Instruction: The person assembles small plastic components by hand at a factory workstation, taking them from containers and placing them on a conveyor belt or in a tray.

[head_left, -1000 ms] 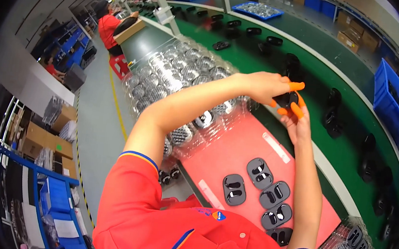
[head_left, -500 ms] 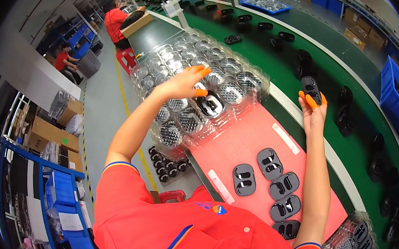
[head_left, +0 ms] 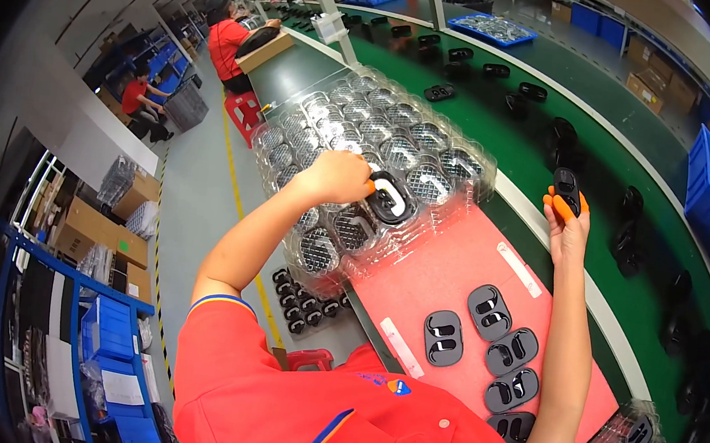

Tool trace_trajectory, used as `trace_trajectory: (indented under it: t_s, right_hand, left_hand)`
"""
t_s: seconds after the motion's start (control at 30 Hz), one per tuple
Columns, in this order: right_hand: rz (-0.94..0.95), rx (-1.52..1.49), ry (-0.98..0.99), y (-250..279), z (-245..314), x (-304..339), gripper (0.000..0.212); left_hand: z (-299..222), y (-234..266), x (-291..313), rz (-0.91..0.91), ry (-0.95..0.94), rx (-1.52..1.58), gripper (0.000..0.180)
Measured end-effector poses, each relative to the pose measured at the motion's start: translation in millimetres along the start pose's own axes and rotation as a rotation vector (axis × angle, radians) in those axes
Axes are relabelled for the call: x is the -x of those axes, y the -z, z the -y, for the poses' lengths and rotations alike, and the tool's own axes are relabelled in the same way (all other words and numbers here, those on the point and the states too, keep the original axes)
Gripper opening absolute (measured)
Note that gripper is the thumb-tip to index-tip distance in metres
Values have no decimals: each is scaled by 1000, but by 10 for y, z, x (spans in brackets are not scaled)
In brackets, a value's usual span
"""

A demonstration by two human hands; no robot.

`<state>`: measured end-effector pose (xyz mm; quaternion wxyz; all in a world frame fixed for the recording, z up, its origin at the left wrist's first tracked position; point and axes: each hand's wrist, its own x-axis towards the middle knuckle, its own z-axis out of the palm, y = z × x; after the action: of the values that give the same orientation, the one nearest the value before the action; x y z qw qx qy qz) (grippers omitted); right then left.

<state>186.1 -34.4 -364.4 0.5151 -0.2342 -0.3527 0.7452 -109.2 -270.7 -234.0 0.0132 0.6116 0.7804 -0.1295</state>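
One black part goes into the clear tray while another is held over the belt.

The left hand (head_left: 338,176), in the middle of the frame, pinches a black oval plastic part (head_left: 390,198) and holds it at a pocket of the clear plastic blister tray (head_left: 364,132); it looks like the putting-in step, and the part needs to sit flat in its pocket. The right hand (head_left: 564,222), at the right, is closed on a small black plastic piece (head_left: 565,189) over the green conveyor belt (head_left: 558,96). Lower down, five more dark grey oval parts (head_left: 489,348) lie on the red mat (head_left: 453,275) of the worktop. More black parts ride the belt. Nothing blocks the tray.
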Motion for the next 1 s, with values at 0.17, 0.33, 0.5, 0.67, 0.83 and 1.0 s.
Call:
trace_trajectory:
  t_s: [0.17, 0.33, 0.5, 0.67, 0.83, 1.0]
  right_hand:
    - [3, 31, -40, -28, 1, -6, 49]
    - [73, 15, -26, -30, -23, 5, 48]
    - [164, -165, -107, -15, -25, 4, 43]
    - [138, -334, -74, -55, -80, 10, 41]
    - [-14, -304, 2, -121, -61, 56, 35]
    - [16, -183, 3, -208, -107, 108, 40]
  left_hand:
    - [156, 261, -223, -227, 21, 451, 30]
    - [213, 48, -832, -3, -127, 1940, 42]
    - [-572, 216, -1320, 347, -305, 2308, 64]
    - [-1537, 111, -1831, 342, -194, 2174, 38]
    - [-2067, 41, -1926, -100, -180, 1694, 59]
    - [-2089, -202, -1958, -396, -299, 1235, 66]
